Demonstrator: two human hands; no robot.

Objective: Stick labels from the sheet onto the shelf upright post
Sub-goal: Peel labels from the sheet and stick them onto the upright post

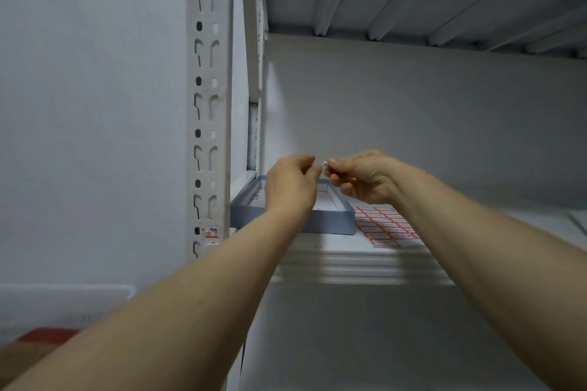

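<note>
Right hand [359,178] and left hand [292,184] both pinch one label [324,164]. The upright post [208,105] stands left of the fingers, nearer the left.

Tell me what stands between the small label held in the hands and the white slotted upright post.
Nothing visible blocks it. The small label is pinched between left hand and right hand; the white slotted upright post stands left, open air between. The shallow grey box lies below.
</note>
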